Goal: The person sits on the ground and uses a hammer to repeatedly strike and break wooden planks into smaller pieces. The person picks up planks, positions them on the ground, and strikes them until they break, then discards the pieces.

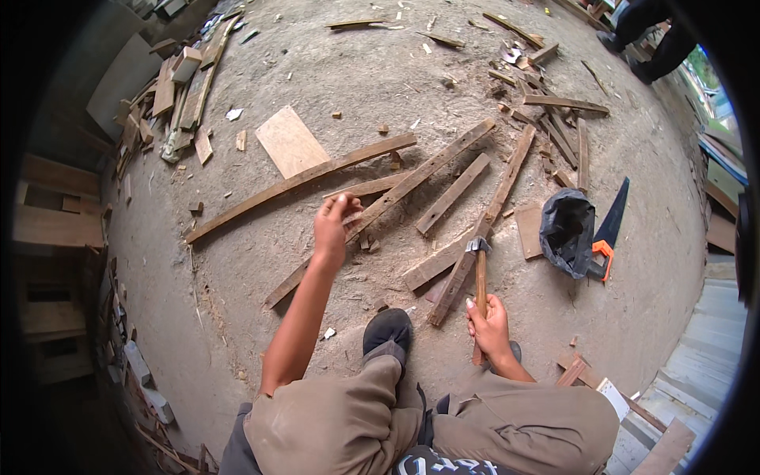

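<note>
My right hand (488, 326) is wrapped round the wooden handle of a hammer (480, 277). The hammer's metal head overlaps a long wooden batten (505, 178) on the ground; whether they touch, I cannot tell. Over to the left, my left hand (334, 226) is closed, thumb and fingers drawn together beside a second long batten (427, 170) with holes along it. What those fingers hold, if anything, is too small to make out. A shorter wooden strip (372, 186) lies just past the fingertips, and a short batten (453, 194) rests between the two long ones.
A long curved batten (301, 180) and a plywood sheet (289, 142) lie beyond my left hand. Right of the hammer are a black plastic bag (567, 231) and a handsaw (611, 218). Scrap wood (190, 87) is piled far left. Another person's legs (653, 36) show far right.
</note>
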`<state>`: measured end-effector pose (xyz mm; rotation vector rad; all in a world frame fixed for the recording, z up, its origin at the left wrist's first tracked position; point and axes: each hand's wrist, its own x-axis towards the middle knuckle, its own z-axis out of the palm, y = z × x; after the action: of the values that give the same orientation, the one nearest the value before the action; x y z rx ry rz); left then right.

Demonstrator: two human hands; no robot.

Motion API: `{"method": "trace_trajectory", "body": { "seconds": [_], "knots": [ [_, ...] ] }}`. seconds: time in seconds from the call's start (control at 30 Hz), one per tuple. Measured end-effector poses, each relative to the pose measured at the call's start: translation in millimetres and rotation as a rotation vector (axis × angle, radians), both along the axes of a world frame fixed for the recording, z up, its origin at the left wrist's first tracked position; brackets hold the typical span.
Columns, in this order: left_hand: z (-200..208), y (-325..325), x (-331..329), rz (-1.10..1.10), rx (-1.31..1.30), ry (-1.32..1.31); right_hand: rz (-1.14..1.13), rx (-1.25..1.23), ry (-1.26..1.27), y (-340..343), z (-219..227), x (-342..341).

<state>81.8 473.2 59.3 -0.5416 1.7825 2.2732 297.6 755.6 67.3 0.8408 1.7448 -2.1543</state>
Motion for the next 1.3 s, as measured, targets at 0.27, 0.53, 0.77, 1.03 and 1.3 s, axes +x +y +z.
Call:
{"method": "trace_trajectory", "body": {
  "seconds": [0.27,0.53,0.77,1.03,1.3],
  "knots": [
    [-58,116,98,-0.528,-0.672,0.445,-0.048,-0.040,-0.036,8,-4,13],
    [-55,124,132,-0.839,-1.165,0.578,-0.061,-0.056,-0.097,7,-8,16],
    [-57,128,106,-0.813,-0.966,0.393,-0.051,-0.063,-0.079,20,-20,16],
    [-59,114,101,-0.885,-1.155,0.458,-0.087,-0.021,-0.067,24,-17,20],
    [-36,79,61,-0.585,-1.042,0.345,-0.089,-0.001,-0.041,35,-21,25]
  ]
}}
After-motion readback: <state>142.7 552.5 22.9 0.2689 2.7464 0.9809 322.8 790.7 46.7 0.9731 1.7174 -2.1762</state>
